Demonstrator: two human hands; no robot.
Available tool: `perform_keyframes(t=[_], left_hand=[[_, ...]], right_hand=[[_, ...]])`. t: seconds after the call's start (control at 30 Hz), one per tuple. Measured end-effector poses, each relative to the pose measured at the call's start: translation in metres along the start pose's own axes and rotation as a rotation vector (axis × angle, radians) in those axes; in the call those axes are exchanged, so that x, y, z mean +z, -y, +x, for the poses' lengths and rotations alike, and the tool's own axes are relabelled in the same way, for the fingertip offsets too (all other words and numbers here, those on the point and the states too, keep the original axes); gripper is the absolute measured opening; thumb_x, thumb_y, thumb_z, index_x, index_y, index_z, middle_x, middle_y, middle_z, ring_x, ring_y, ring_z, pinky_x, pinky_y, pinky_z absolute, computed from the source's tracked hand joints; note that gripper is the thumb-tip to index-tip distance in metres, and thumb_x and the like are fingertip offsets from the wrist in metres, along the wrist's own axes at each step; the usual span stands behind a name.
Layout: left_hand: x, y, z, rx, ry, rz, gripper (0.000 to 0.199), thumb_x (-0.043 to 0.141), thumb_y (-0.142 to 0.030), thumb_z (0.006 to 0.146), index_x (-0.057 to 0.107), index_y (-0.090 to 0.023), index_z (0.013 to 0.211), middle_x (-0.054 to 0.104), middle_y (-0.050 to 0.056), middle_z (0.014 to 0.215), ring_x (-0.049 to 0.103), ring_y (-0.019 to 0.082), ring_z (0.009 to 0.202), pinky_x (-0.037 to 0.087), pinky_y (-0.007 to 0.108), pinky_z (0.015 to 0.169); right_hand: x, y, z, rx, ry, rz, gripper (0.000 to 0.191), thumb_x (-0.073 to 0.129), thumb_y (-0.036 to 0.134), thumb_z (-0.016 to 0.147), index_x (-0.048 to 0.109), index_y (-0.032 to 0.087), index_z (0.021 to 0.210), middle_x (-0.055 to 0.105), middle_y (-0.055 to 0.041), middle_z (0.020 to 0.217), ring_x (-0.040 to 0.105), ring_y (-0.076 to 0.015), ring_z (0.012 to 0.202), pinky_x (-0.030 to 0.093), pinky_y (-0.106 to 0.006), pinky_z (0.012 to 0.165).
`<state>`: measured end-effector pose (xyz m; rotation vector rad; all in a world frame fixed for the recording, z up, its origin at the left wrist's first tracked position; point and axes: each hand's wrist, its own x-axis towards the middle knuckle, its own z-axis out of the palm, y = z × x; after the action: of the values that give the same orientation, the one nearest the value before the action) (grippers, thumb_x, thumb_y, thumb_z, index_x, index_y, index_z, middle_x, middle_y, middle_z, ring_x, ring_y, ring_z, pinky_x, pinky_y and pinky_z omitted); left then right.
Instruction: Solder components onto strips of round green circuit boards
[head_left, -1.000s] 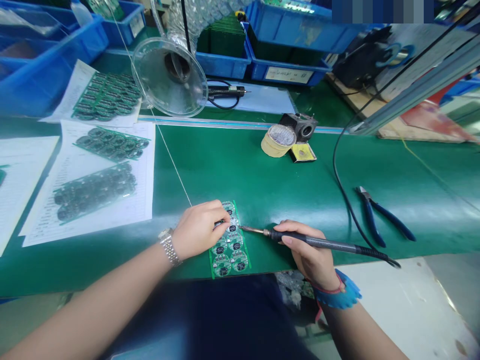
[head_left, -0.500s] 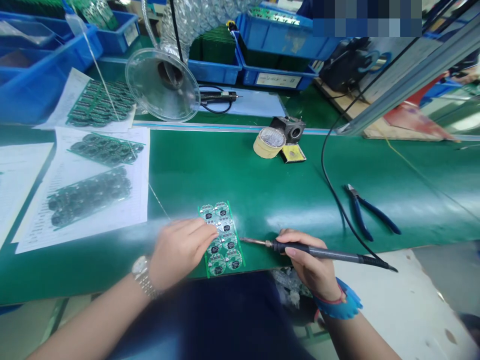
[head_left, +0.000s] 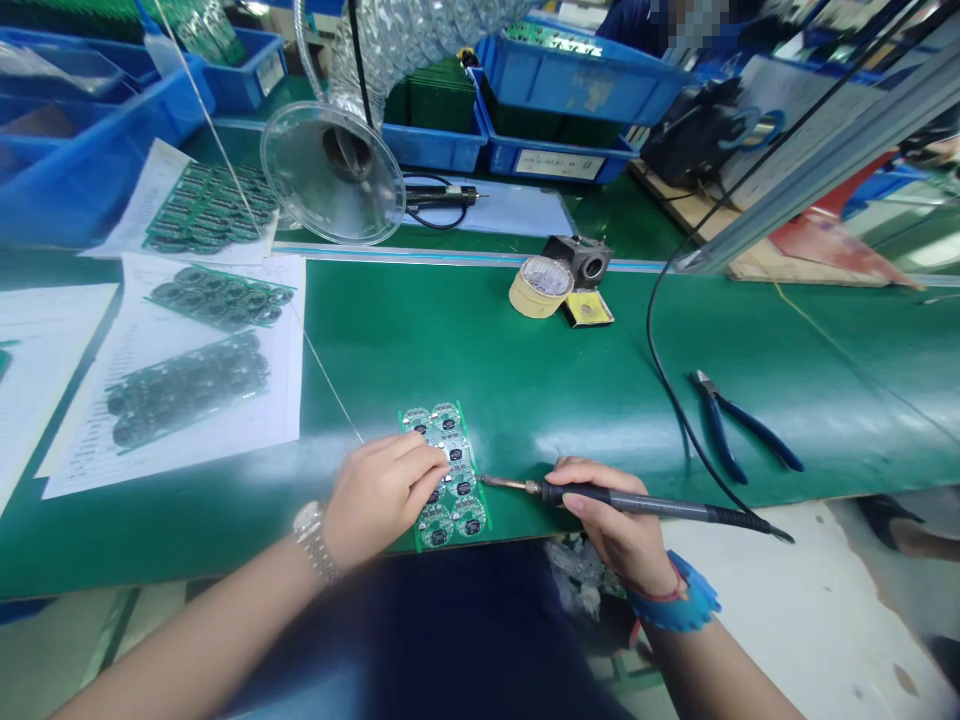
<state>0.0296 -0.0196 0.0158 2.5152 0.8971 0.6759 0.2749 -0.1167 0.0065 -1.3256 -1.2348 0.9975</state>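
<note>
My left hand point(head_left: 382, 493) lies at the left edge of a green circuit-board panel point(head_left: 454, 510), its fingertips over the board's middle. A thin solder wire point(head_left: 322, 385) runs down from the upper left into that hand. My right hand point(head_left: 609, 515) grips a soldering iron point(head_left: 637, 500) like a pen. The iron's metal tip stops at the panel's right edge, and I cannot tell whether it touches. Several round components sit in two rows on the panel, some hidden by my left fingers.
The panel lies on a green bench mat point(head_left: 525, 390). Blue-handled pliers point(head_left: 739, 430) rest to the right, with a black cable point(head_left: 667, 380) beside them. Behind stand a tape roll point(head_left: 540, 288) and clear round shield point(head_left: 332, 173). Printed sheets with boards point(head_left: 202, 370) lie left; blue bins point(head_left: 555, 150) stand behind.
My left hand has moved up and right, back over the panel, from its lower position half a second ago. The soldering iron has stayed almost still at the panel's right edge.
</note>
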Motion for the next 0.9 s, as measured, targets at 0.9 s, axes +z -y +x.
perform_keyframes(t=[0.9], left_hand=[[0.0076, -0.0053, -0.0017, 0.044, 0.037, 0.051, 0.019, 0.045, -0.023, 0.087, 0.060, -0.018, 0.077, 0.059, 0.001, 0.069, 0.056, 0.013, 0.064, 0.044, 0.027, 0.060]], right_hand=[[-0.0002, 0.0009, 0.0007, -0.051, 0.042, 0.012, 0.010, 0.062, 0.026, 0.074, 0.069, 0.023, 0.081, 0.061, -0.0026, 0.067, 0.051, -0.0189, 0.067, 0.039, -0.033, 0.061]])
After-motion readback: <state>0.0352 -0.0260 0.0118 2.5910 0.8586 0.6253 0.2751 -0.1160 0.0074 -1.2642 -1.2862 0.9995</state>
